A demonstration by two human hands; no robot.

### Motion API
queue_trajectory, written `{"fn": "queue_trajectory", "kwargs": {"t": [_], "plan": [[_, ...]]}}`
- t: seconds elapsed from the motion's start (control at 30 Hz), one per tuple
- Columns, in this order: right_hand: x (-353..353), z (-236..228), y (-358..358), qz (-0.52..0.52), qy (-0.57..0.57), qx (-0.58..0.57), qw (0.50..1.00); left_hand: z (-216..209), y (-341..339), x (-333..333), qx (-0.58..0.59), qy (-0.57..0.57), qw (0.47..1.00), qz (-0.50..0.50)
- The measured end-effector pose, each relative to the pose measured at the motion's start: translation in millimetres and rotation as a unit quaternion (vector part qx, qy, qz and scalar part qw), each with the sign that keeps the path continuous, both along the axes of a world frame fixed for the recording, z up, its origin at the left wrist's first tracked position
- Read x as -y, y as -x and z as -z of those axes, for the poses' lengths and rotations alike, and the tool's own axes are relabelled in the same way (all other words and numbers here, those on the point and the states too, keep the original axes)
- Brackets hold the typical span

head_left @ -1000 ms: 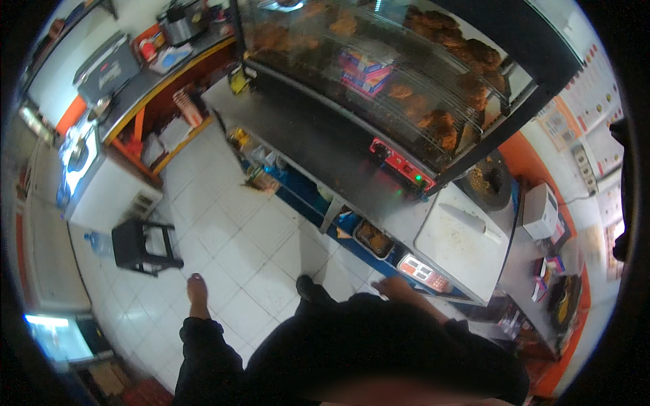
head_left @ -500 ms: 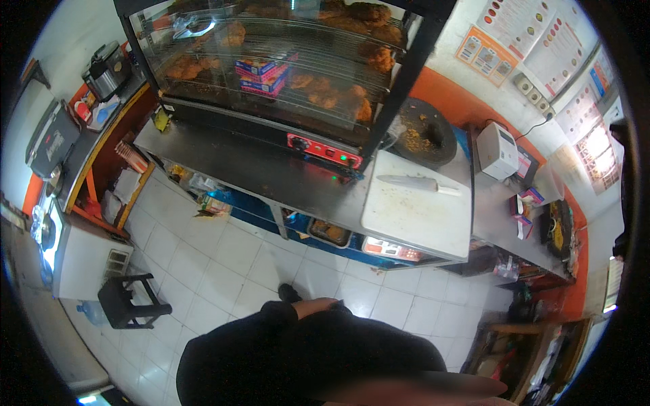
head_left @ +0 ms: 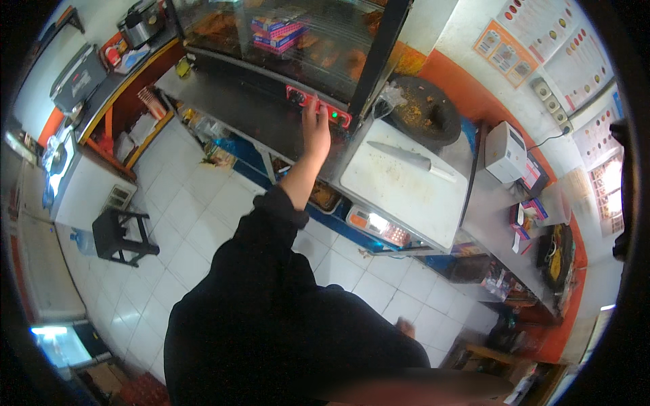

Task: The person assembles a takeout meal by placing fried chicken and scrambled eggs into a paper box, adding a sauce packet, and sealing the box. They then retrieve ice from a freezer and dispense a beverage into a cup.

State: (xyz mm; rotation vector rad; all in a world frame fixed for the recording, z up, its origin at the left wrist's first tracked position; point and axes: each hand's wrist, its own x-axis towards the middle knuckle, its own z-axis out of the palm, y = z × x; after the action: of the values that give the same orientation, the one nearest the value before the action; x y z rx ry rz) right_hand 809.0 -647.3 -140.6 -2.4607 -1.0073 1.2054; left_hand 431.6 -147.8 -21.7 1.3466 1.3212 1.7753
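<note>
At upper centre, the left hand (head_left: 317, 135), fingers loosely extended around nothing, meets the red control panel (head_left: 335, 116), its reach seemingly complete, any adjustment unconfirmed, while the lower-right, blurred right hand (head_left: 406, 328) hides its finger state.

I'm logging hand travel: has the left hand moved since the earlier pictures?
Yes: the left hand has moved forward, much closer to the red control panel.
</note>
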Motion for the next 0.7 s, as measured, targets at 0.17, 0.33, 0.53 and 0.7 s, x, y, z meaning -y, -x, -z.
{"fn": "queue_trajectory", "kwargs": {"t": [0.17,0.33,0.53,0.7], "plan": [[-251.2,-40.3,70.2,0.009,-0.343,-0.136,0.929,-75.2,-18.6,-136.8,0.062,-0.027,0.997,-0.041],[-505.9,-68.4,148.0,0.001,-0.451,-0.121,0.884,-80.5,-42.3,-170.9,0.050,0.059,0.981,-0.176],[-668.1,-48.2,174.9,0.120,-0.363,-0.143,0.913,-88.5,45.0,-208.2,0.047,0.039,0.978,-0.200],[-723.9,-39.0,176.3,0.315,-0.485,-0.451,0.680,-71.8,123.6,-187.9,-0.116,-0.131,0.965,-0.194]]}}
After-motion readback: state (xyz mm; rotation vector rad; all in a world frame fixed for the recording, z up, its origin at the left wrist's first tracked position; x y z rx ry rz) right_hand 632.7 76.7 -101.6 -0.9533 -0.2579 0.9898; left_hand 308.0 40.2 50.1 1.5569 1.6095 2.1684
